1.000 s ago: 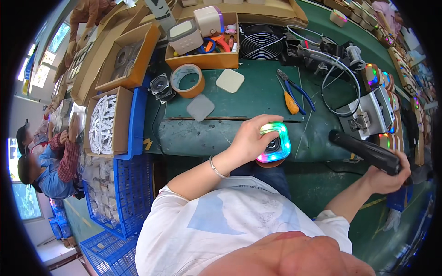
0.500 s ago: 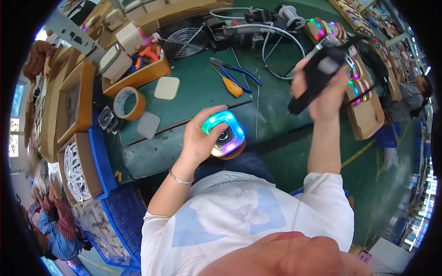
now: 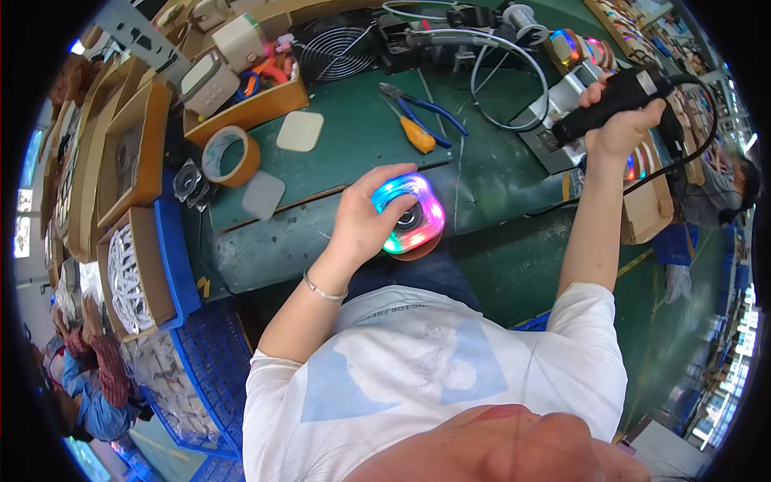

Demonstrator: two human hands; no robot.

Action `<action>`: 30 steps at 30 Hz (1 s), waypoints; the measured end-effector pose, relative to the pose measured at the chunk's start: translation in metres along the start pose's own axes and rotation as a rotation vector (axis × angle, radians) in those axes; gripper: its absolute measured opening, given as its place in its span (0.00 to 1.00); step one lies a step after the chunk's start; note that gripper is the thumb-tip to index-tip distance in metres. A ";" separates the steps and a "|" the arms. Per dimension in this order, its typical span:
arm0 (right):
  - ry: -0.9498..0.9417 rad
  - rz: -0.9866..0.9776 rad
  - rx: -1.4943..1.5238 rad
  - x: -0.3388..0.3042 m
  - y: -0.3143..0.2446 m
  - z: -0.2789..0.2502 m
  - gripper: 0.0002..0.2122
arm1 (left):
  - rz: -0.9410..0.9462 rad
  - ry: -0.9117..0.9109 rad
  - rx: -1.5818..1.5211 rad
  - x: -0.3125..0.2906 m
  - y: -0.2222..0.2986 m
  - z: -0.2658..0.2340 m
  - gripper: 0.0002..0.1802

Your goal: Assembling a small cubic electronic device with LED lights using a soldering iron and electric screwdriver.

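Note:
My left hand (image 3: pixel 365 221) is closed on a small rounded-square speaker (image 3: pixel 434 210) near the front edge of the bench, its thumb over the dark round driver. The speaker's rim glows blue, pink, red and green, and a brown lower part shows beneath. Raised off to the right, my right hand (image 3: pixel 614 128) grips a black corded electric screwdriver (image 3: pixel 598 110), whose nose points left and down. Its black cable (image 3: pixel 711 132) loops from the rear end down past my forearm. Behind the screwdriver stands a silver metal fixture (image 3: pixel 542 145), partly covered by my hand.
Blue-handled pliers (image 3: pixel 426 116), a cream square panel (image 3: pixel 300 131), a grey panel (image 3: pixel 263 195) and a tape roll (image 3: pixel 250 157) lie on the green bench. A fan (image 3: pixel 337 55) and wire spool (image 3: pixel 526 22) stand behind. Lit speakers fill a cardboard box (image 3: pixel 650 213) at right.
My right hand has carried the electric screwdriver right and up, away from the speaker, uncovering the metal fixture. The speaker in my left hand has shifted slightly right and up; its light colours differ.

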State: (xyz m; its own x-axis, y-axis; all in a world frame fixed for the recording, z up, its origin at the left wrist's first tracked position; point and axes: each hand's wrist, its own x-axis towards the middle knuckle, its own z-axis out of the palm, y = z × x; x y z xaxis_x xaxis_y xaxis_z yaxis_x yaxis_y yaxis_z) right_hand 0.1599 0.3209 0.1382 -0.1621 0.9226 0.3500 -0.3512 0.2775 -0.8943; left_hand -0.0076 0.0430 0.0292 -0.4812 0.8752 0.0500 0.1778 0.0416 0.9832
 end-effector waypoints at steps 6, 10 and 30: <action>-0.288 0.206 0.288 -0.079 -0.008 0.034 0.42 | 0.011 -0.004 0.065 0.003 0.001 -0.001 0.20; -0.446 0.177 0.422 -0.109 -0.013 0.063 0.45 | 0.018 -0.001 0.138 0.007 0.006 0.001 0.17; -0.677 0.312 0.374 -0.121 -0.004 0.109 0.48 | 0.065 0.064 0.193 0.004 0.010 0.004 0.15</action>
State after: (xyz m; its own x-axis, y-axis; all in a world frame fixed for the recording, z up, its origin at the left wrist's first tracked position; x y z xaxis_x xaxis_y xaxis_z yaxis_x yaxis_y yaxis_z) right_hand 0.0802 0.1787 0.1295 -0.7800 0.5491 0.3001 -0.4618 -0.1814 -0.8683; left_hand -0.0048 0.0488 0.0390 -0.5158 0.8468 0.1298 0.3683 0.0824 0.9260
